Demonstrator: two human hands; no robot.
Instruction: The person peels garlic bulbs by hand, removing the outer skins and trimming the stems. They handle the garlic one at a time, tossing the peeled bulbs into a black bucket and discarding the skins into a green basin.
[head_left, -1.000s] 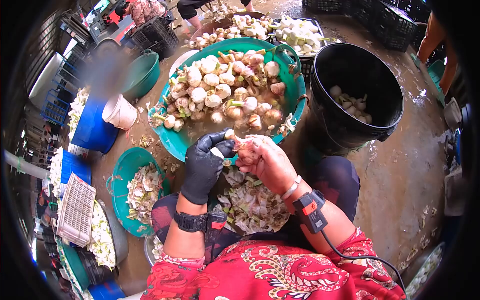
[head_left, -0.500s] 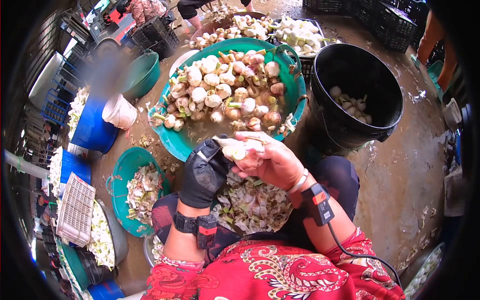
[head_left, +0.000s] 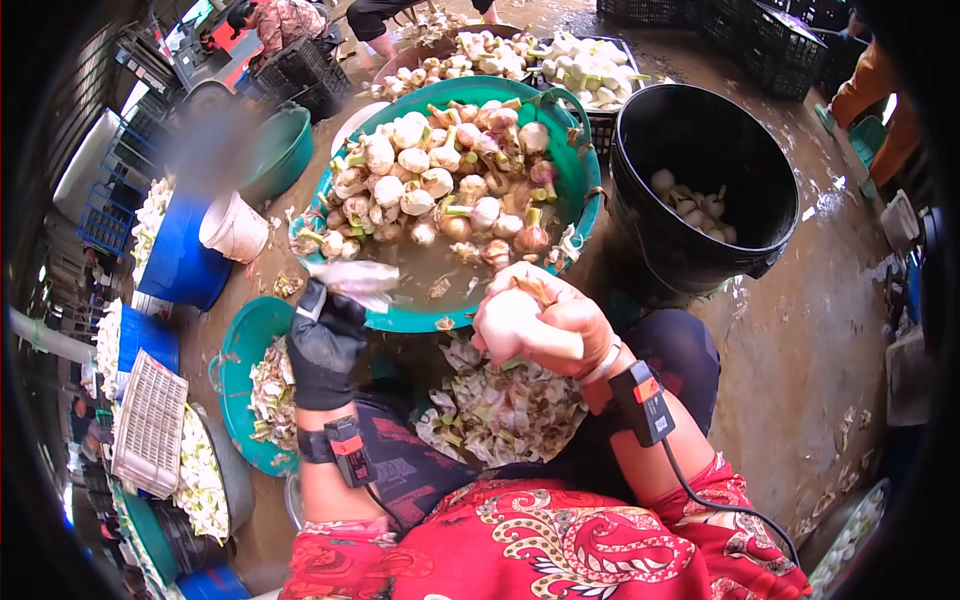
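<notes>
My right hand [head_left: 578, 312] is closed around a garlic bulb [head_left: 508, 322], pale and smooth, with some brownish skin by the fingers. To its left, my left hand [head_left: 326, 350] in a black glove grips a strip of garlic skin [head_left: 358, 279], whitish-purple and blurred by motion. Beyond both hands stands a green tub [head_left: 440, 322] with many unpeeled garlic bulbs [head_left: 415, 190] in murky water. Between my knees lies a heap of loose garlic skins [head_left: 505, 405].
At the right stands a black bucket [head_left: 640, 235] with several white bulbs inside. A smaller green basin [head_left: 233, 385] of peelings is at the left, near a white pail [head_left: 234, 226] and a blue tub [head_left: 185, 260]. Other people sit or stand farther back.
My hands have moved apart, the left one swinging left with a strip of skin pulled off the bulb. The bulb stays in my right hand and now looks whiter.
</notes>
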